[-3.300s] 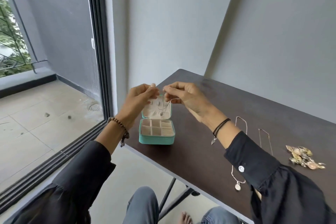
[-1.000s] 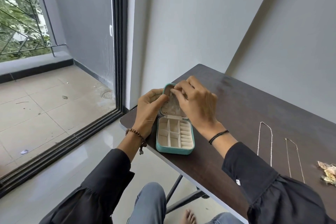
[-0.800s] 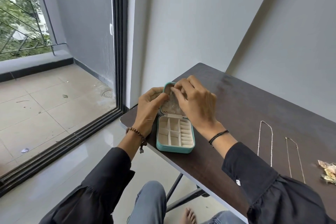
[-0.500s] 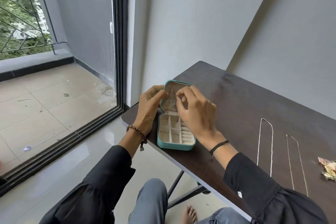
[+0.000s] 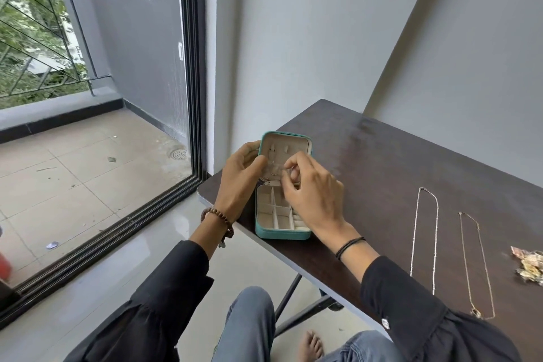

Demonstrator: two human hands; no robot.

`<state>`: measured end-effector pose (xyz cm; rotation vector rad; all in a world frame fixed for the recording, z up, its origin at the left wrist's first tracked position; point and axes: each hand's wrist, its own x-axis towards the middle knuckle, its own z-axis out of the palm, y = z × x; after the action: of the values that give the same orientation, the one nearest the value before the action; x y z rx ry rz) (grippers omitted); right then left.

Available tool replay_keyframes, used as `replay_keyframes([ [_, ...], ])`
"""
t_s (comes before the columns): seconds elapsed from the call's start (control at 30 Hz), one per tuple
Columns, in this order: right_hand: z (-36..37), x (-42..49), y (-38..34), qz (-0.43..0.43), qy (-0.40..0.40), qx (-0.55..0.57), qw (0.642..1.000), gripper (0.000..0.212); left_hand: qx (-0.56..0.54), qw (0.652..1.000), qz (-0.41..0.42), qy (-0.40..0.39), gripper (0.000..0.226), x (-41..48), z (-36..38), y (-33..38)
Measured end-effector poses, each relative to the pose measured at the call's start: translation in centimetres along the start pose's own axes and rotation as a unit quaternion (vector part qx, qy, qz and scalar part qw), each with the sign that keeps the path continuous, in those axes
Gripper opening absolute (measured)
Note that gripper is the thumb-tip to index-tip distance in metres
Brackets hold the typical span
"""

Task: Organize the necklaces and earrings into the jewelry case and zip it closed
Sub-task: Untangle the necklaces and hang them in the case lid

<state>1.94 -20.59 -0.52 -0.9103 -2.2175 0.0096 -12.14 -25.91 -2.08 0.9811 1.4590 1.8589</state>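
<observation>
A teal jewelry case [image 5: 282, 233] stands open at the table's left corner, its lid [image 5: 286, 142] upright and its cream compartments showing. A thin silver necklace [image 5: 272, 156] hangs inside the lid. My left hand [image 5: 239, 179] grips the lid's left edge, thumb in front and fingers behind. My right hand [image 5: 314, 200] hovers over the compartments and pinches the chain at the lid's lower part. Two more necklaces lie stretched out on the table to the right, a silver chain [image 5: 436, 232] and a finer chain with a pendant [image 5: 482, 261]. A small pile of gold earrings [image 5: 531, 264] sits at the far right edge.
The dark wooden table [image 5: 396, 161] stands against a grey wall, its left corner close to a sliding glass door [image 5: 191, 82]. My knees and a bare foot are under the table's front edge.
My right hand has come down from the lid's top edge to its lower part. The left hand stays at the lid's left side. The upper inside of the lid now shows.
</observation>
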Motion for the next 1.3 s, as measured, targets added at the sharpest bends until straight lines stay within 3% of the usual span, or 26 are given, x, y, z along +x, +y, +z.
replay_keyframes([
  [0.33,0.7,-0.3,0.2,-0.042,-0.042,-0.026,0.998,0.014,0.158,0.986,0.051,0.014,0.032,-1.6,-0.6,-0.6],
  [0.43,0.8,-0.3,0.2,-0.063,-0.035,-0.013,0.997,0.010,0.142,0.989,0.040,0.008,0.031,-1.6,-0.8,-0.4],
  [0.6,0.7,-0.4,0.3,-0.017,-0.020,-0.049,0.998,0.016,0.134,0.991,0.025,0.018,0.028,-1.8,-0.7,0.1],
  [0.8,0.9,-0.3,0.2,-0.068,-0.051,-0.020,0.996,0.011,0.138,0.990,0.028,0.004,0.030,-1.8,-0.8,-0.2],
  [1.3,0.8,-0.4,0.2,-0.070,-0.051,0.002,0.996,0.008,0.134,0.991,0.011,-0.003,0.025,-1.7,-0.8,-0.2],
])
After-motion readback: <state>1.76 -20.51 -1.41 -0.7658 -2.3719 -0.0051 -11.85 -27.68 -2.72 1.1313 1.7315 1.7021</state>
